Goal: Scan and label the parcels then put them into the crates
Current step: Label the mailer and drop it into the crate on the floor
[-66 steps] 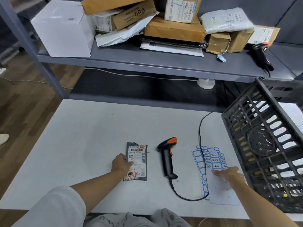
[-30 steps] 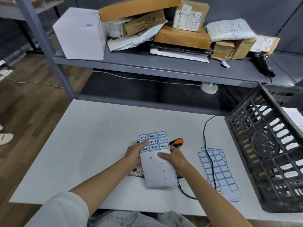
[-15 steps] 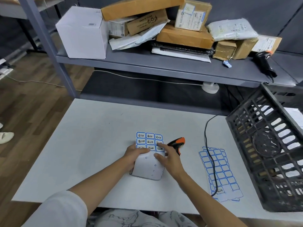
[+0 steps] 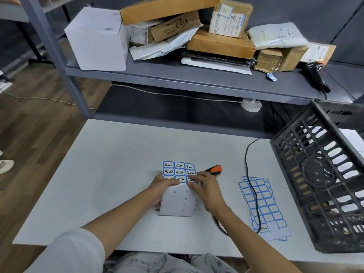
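Head view: left hand (image 4: 160, 185) pinches the flimsy white blue-bordered sticker sheet (image 4: 178, 187); right hand's (image 4: 204, 189) grip picks a light label's corner.

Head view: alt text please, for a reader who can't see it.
Both hands work a label sheet on a white table: the left hand holds it, the right hand picks at a label. An empty black crate stands tilted at right; parcels crowd the shelf behind.

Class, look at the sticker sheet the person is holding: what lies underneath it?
Beneath the sticker sheet only a dark sliver with a red mark shows at its lower left edge; what it belongs to is covered, as is most of the scanner.
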`<state>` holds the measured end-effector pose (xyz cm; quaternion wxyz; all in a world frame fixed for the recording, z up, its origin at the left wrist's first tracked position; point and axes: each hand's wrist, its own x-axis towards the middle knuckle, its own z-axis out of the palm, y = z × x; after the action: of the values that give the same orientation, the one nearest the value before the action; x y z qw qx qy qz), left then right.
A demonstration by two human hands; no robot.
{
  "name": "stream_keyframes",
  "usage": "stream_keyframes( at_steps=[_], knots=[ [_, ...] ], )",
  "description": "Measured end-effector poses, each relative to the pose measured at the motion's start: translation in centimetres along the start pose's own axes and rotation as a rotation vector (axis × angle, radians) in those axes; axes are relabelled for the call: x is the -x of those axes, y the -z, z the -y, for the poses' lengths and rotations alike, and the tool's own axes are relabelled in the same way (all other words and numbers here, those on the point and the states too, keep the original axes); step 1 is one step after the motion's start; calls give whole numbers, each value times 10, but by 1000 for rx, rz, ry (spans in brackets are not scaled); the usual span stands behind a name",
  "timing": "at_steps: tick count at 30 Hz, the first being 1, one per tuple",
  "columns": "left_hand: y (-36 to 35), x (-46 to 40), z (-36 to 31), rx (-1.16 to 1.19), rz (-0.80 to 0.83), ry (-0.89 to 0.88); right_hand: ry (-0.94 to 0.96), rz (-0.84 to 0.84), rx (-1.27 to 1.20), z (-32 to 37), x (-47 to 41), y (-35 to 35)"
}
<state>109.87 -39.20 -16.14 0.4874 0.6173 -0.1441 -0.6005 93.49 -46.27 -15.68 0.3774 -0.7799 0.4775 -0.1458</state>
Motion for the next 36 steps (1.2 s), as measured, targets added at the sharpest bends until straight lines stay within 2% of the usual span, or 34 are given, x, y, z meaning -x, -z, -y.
stream_keyframes(
  at_steps=[3, 14, 18, 28, 31, 34, 36],
  knots=[
    [1, -1, 1, 3, -6, 0, 5, -59, 34, -2, -3, -1],
    [9, 0, -2, -12, -32, -16, -81, -82, -218, 12, -2, -2],
    [16, 2, -2, 5, -82, -18, -174, -63, -360, 19, -2, -3],
    [37, 8, 1, 55, -250, 4, -258, -83, -614, 28, -5, -14],
    [51, 11, 5, 22, -404, -9, -278, -144, -618, 26, -5, -15],
    [70, 15, 10, -112, -616, -13, -261, -141, -477, 16, -4, -20],
    [80, 19, 13, -150, -657, -10, -241, -113, -373, 11, -2, -25]
  ],
)
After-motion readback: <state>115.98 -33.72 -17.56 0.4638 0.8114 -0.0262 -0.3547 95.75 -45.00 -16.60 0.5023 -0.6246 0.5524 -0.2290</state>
